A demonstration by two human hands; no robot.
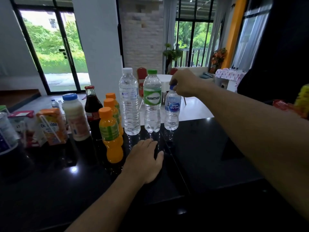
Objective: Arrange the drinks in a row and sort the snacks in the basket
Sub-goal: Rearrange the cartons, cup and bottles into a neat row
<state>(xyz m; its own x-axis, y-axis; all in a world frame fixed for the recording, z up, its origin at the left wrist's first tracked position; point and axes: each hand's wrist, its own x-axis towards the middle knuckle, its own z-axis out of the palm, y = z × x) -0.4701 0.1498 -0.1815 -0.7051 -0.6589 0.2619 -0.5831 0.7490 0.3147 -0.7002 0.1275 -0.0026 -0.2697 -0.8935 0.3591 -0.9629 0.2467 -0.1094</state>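
Note:
On the black counter [209,148] drinks stand in a line along the far edge. My right hand [185,83] pinches the blue cap of a small water bottle [172,111], the rightmost one. To its left stand a green-labelled NAMTHIP water bottle [152,101] and a taller white-capped water bottle [129,101]. Three orange juice bottles [111,133] stand one behind another, then a dark soda bottle [92,108], a white milky bottle [76,116] and an orange juice carton [51,126]. My left hand [144,160] rests flat on the counter in front of the water bottles.
More cartons and a can [6,131] crowd the left edge. Colourful snack packets [299,104] show at the far right edge, mostly cut off. Behind the counter are a white pillar [100,47], glass doors and a white table with red chairs.

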